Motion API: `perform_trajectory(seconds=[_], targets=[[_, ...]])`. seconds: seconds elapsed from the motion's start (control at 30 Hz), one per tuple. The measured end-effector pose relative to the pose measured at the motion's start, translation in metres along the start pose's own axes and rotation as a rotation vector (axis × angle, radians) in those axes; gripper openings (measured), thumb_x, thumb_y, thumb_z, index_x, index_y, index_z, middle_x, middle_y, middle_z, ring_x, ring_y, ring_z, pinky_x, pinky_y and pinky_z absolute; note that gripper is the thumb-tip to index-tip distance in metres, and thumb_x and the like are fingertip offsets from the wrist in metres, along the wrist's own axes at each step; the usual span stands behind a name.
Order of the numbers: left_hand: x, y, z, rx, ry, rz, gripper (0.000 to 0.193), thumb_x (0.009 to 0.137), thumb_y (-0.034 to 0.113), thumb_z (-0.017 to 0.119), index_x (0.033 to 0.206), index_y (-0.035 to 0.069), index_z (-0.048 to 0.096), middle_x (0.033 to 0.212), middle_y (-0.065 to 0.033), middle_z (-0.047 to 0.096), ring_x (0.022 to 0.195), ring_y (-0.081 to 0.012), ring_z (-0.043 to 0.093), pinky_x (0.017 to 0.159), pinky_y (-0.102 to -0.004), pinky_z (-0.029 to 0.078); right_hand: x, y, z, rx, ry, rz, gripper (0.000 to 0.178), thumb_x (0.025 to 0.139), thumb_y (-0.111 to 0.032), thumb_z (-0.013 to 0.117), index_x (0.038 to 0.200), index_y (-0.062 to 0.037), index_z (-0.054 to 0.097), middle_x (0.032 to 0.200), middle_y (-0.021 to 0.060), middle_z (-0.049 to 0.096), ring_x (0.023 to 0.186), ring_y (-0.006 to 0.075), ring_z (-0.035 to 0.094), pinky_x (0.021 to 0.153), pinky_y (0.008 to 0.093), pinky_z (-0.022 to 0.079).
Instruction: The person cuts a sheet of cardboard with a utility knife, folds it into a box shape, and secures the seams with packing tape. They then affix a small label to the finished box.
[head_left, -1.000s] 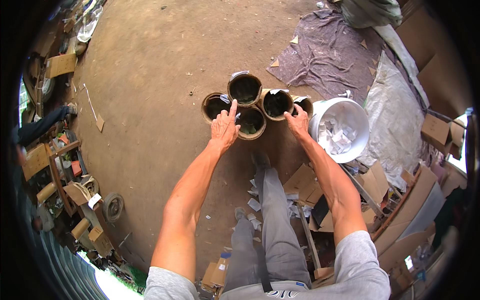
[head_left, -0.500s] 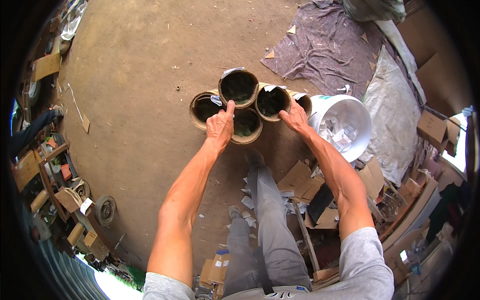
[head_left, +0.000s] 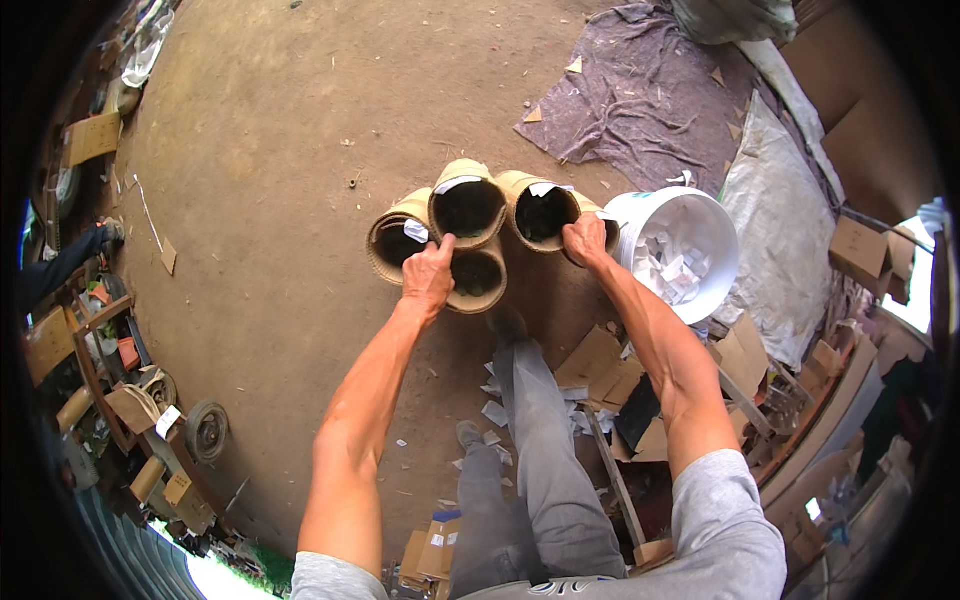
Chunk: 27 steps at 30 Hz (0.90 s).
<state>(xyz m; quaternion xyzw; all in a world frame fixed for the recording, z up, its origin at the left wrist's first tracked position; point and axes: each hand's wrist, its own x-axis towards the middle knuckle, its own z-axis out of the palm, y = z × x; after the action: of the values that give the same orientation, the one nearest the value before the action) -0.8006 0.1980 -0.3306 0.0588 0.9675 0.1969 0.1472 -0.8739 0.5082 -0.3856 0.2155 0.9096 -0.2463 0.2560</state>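
Several brown cardboard tubes are clustered before me, mouths facing me, with dark interiors and white paper slips at some rims. My left hand [head_left: 430, 278] is closed on rims where the upper middle tube [head_left: 460, 172], the left tube [head_left: 408, 208] and the lower tube [head_left: 479, 302] meet; which of them it grips is partly hidden. Farther right, my right hand [head_left: 588, 240] is closed at the rims of the right tube [head_left: 514, 184] and the one beside it, which it partly covers. A gap separates the upper middle and right tubes.
A white bucket [head_left: 722, 225] of paper scraps stands right of the tubes. Beyond it lie a purplish cloth [head_left: 640, 90] and a white sheet [head_left: 780, 230]. Cardboard pieces [head_left: 600, 368] and paper scraps litter the floor by my legs. A small wheel [head_left: 207, 430] and clutter line the left.
My left hand has moved slightly down and left. The left tubes have shifted with it and the lower tube sits nearer me. A gap has opened between the upper middle and right tubes.
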Motion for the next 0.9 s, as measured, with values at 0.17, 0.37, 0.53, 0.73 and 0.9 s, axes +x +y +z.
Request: perform_trajectory(seconds=[0.17,0.37,0.53,0.73,0.9], targets=[[-0.028,-0.023,-0.002,0.07,0.008,0.097,0.036,0.075,-0.003,0.07,0.107,0.008,0.058,0.08,-0.0208,0.068,0.073,-0.0412,0.072,0.062,-0.0509,0.058,-0.023,0.009,0.013,0.094,0.112,0.029,0.025,0.074,-0.012,0.061,0.08,0.01,0.071,0.089,0.0367,0.07,0.088,0.0521,0.07,0.081,0.0542,0.056],[-0.105,-0.031,0.001,0.037,-0.043,0.112,0.03,0.075,-0.005,0.067,0.102,0.007,0.06,0.079,-0.0213,0.069,0.072,-0.043,0.072,0.061,-0.0511,0.058,-0.077,0.051,0.021,-0.077,0.132,-0.247,0.023,0.073,-0.014,0.062,0.076,0.0074,0.071,0.084,0.0336,0.07,0.082,0.0501,0.071,0.077,0.0526,0.057],[-0.198,-0.025,-0.002,0.019,-0.117,0.066,0.029,0.074,-0.005,0.066,0.1,0.007,0.06,0.077,-0.0231,0.069,0.073,-0.0446,0.071,0.063,-0.0535,0.057,-0.151,0.085,0.02,0.097,0.109,-0.019,0.027,0.074,-0.012,0.06,0.082,0.0124,0.07,0.087,0.0372,0.07,0.084,0.0524,0.071,0.078,0.0545,0.057],[-0.33,-0.013,0.0,0.0,-0.182,0.023,0.03,0.071,-0.003,0.07,0.097,0.006,0.059,0.074,-0.0231,0.07,0.074,-0.0443,0.072,0.066,-0.0542,0.057,-0.28,0.124,0.019,0.257,0.155,0.001,0.032,0.074,-0.013,0.058,0.087,0.0136,0.069,0.092,0.0404,0.068,0.092,0.0514,0.072,0.081,0.0551,0.054],[-0.453,0.002,0.01,-0.01,-0.228,0.034,0.028,0.07,-0.002,0.069,0.095,0.003,0.057,0.074,-0.0255,0.068,0.077,-0.0472,0.071,0.068,-0.056,0.057,-0.402,0.177,0.043,0.299,0.142,0.146,0.031,0.074,-0.018,0.06,0.076,0.0128,0.064,0.082,0.0374,0.067,0.083,0.0498,0.071,0.076,0.0546,0.053]])
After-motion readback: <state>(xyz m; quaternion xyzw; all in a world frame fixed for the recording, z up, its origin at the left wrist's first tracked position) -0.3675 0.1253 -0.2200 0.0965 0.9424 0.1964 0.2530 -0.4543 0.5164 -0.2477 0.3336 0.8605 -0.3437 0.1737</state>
